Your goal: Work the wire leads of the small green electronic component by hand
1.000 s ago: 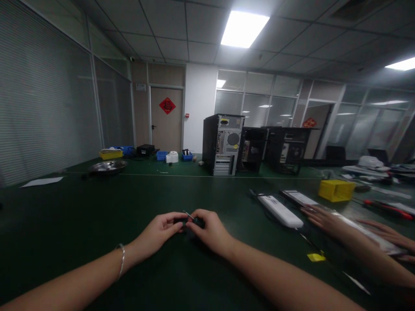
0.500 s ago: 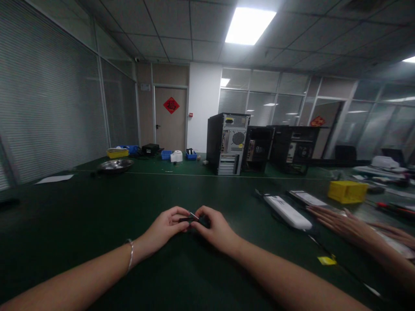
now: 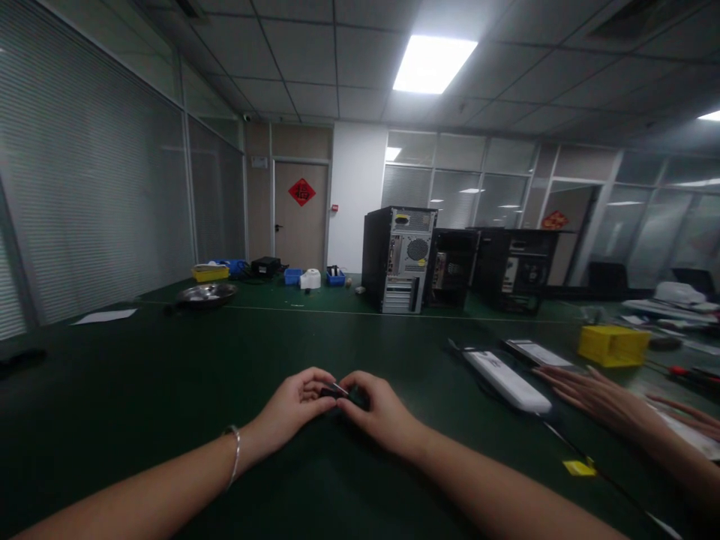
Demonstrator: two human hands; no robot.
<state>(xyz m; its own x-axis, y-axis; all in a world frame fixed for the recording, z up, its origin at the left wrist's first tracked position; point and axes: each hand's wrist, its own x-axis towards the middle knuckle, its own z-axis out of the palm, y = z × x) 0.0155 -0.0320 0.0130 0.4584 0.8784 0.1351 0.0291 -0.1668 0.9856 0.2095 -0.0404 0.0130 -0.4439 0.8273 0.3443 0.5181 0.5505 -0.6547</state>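
Observation:
My left hand point(image 3: 301, 401) and my right hand point(image 3: 378, 409) meet fingertip to fingertip, low over the green tabletop point(image 3: 236, 360). Between them is a small dark object point(image 3: 329, 392) with a thin, shiny metal strip or rod point(image 3: 340, 388) along it. The left fingers curl and press on its left end. On the other side, my right thumb and fingers pinch around its dark right end. Its kind cannot be made out, since the fingers cover much of it and the picture is dim.
To the right lie a white power strip point(image 3: 509, 381), a flat device point(image 3: 540, 352) and a yellow bin point(image 3: 613, 346). A co-worker's hands point(image 3: 601, 397) rest there. Computer towers point(image 3: 402, 259) stand behind. A metal bowl point(image 3: 207, 295) and paper point(image 3: 105, 316) sit at the left.
The whole view has shifted slightly downward and to the right. My left fingers have curled in closer around the small dark object; both hands stay together.

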